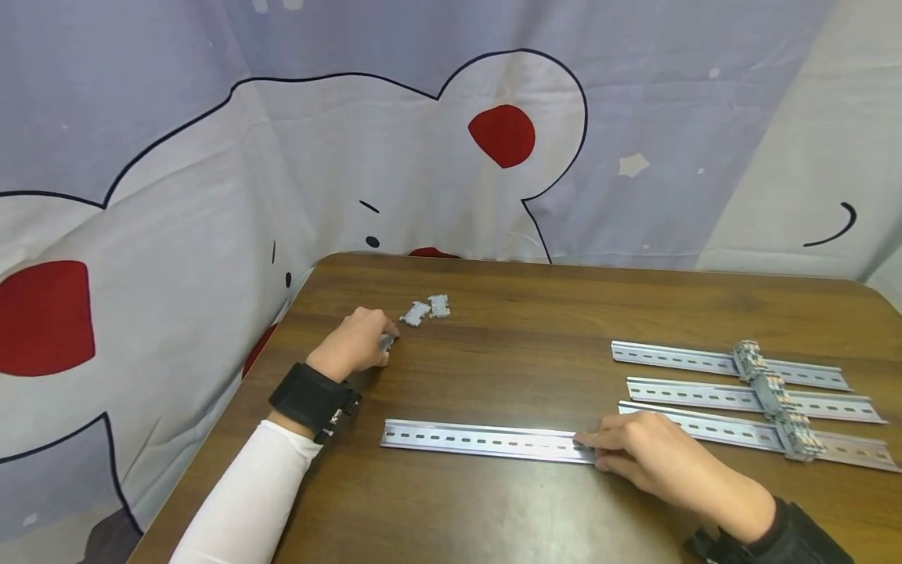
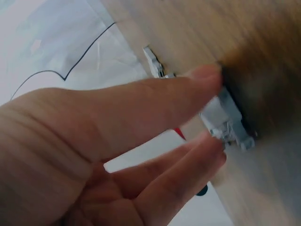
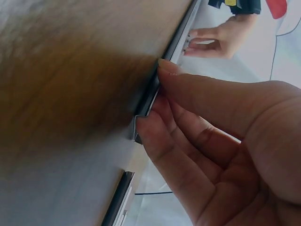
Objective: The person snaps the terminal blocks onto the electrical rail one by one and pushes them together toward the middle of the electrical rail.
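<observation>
My left hand [image 1: 355, 343] pinches a small grey DIN-rail terminal block [image 1: 386, 342] between thumb and fingers, low over the table's left side. The left wrist view shows the block [image 2: 220, 115] at the tips of the thumb and fingers. Two more grey terminal blocks, one [image 1: 416, 313] tilted and one [image 1: 439, 305] beside it, lie just beyond that hand. My right hand [image 1: 655, 458] grips the right end of a slotted metal DIN rail [image 1: 479, 441] at the front of the table. Thumb and fingers hold the rail's edges [image 3: 153, 89] in the right wrist view.
On the right, three parallel DIN rails, far [image 1: 669, 358], middle [image 1: 690, 393] and near [image 1: 726, 428], are bridged by a row of terminal blocks [image 1: 775, 399]. The near rail's left end lies close behind my right hand. A printed curtain [image 1: 395, 172] hangs behind the wooden table [image 1: 521, 345].
</observation>
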Tool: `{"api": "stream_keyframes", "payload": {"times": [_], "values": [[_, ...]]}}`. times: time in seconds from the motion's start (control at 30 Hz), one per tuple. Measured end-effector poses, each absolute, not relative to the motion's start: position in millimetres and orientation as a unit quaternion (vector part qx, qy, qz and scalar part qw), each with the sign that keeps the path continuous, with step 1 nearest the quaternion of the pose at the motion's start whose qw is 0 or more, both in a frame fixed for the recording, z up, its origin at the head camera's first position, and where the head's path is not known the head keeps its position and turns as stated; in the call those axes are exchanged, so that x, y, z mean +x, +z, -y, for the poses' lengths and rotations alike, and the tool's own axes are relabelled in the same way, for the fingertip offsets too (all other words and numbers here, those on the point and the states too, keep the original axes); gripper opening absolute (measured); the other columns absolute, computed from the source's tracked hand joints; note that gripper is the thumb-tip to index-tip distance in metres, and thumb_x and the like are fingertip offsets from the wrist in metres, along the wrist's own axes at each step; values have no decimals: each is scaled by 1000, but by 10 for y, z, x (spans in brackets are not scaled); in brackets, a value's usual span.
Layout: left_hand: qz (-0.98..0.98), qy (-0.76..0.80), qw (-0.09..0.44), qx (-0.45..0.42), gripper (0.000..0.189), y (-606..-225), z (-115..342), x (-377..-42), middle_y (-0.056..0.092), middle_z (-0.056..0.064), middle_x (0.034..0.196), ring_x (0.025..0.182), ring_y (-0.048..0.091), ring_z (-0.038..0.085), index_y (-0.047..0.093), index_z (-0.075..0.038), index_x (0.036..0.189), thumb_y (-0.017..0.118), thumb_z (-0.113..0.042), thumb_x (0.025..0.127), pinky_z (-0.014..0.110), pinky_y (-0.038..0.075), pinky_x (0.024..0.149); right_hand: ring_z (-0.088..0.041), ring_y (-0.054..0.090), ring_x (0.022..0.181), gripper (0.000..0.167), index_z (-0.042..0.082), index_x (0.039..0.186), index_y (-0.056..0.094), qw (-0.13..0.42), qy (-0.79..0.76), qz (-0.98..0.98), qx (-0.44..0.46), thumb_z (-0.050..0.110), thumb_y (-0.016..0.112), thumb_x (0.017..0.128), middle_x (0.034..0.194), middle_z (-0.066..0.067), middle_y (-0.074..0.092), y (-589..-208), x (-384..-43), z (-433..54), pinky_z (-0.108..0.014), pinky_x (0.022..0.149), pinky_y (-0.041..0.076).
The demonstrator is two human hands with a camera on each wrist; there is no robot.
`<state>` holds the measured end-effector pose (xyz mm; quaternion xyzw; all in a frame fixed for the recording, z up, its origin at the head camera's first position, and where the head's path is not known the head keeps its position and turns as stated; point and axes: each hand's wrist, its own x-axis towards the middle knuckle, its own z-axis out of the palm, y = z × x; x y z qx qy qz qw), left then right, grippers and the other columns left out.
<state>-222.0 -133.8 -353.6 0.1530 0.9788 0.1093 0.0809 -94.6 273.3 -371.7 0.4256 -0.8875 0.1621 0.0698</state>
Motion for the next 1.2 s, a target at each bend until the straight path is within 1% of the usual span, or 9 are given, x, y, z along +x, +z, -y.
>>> {"api": "stream_keyframes", "payload": {"times": [0.07,0.23,0.37,0.47,0.67,0.77,0.87,1.03,1.2], "values": [[-978,105,84,160,45,-3526,1369,-2214,67,15,117,107,62,30,70,-3,116,84,-5,73,43,52,87,7,45,66,33,11,109,75,65,172,886,425,10,81,76,82,15,63,-3723,-956,-2732,-17,55,41],[-978,107,84,159,45,-3537,1440,-2196,69,15,110,91,63,25,70,-1,114,86,-12,73,38,53,77,7,45,66,34,12,109,75,68,184,880,433,11,81,76,80,18,61,-3756,-973,-2718,-15,56,40],[-977,102,95,162,44,-3523,1462,-2191,68,14,103,78,60,21,69,3,113,80,-20,76,33,51,67,8,46,66,34,12,109,75,66,192,879,432,11,81,76,81,17,63,-3773,-965,-2715,-15,56,40],[-973,116,106,167,42,-3512,1482,-2187,64,10,92,71,56,19,67,4,107,74,-23,75,31,47,61,8,45,66,33,11,109,75,64,199,880,428,10,81,76,81,16,63,-3783,-956,-2716,-15,55,40],[-956,177,108,209,30,-3553,1595,-2102,60,1,73,65,53,14,68,-3,93,69,-26,74,28,45,58,8,45,66,32,10,108,75,67,191,879,433,10,81,76,81,16,62,-3797,-952,-2718,-15,55,40],[-946,207,91,234,28,-3604,1666,-2057,63,-1,76,68,56,11,69,-5,93,69,-24,72,27,48,63,8,45,65,33,10,108,75,69,194,876,436,10,81,76,80,17,61,-3791,-964,-2730,-14,55,39],[-931,244,84,257,34,-3635,1732,-2002,66,0,84,77,62,12,69,-4,103,70,-18,71,28,53,70,7,44,64,33,10,107,76,71,196,873,441,10,81,75,78,18,59,-3783,-980,-2742,-12,55,37],[-891,318,121,300,52,-3627,1809,-1867,67,8,110,100,66,18,60,1,126,68,-6,75,29,55,85,7,45,65,33,11,107,76,81,193,871,445,10,81,75,79,18,60,-3773,-991,-2756,-12,56,38],[-849,382,161,326,48,-3628,1851,-1694,62,11,124,114,63,20,60,-2,123,73,1,77,27,50,93,8,46,66,32,10,107,76,84,196,868,448,10,82,75,80,17,63,-3761,-998,-2766,-12,56,38]]}}
